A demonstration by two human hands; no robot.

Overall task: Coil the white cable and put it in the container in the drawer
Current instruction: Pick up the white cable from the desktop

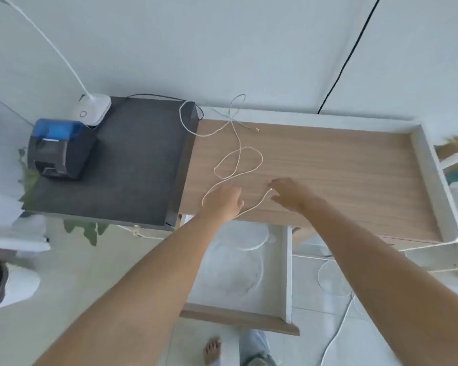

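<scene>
A thin white cable (251, 150) lies in loose loops on the wooden desk top (328, 159), trailing from the dark cabinet's edge down toward my hands. My left hand (226, 200) rests on the desk over a stretch of the cable, fingers slightly apart. My right hand (288, 192) is beside it, with the cable's near end at its fingertips; whether the fingers pinch it I cannot tell. Below the desk edge the white drawer (287, 273) stands pulled out, with a clear round container (236, 265) inside.
A dark cabinet (132, 165) at the left carries a blue-lidded printer (58, 149) and a white lamp base (95, 108). A white raised rim (431, 180) bounds the desk at the right. Other white cables lie on the floor. My bare foot (213, 350) shows below the drawer.
</scene>
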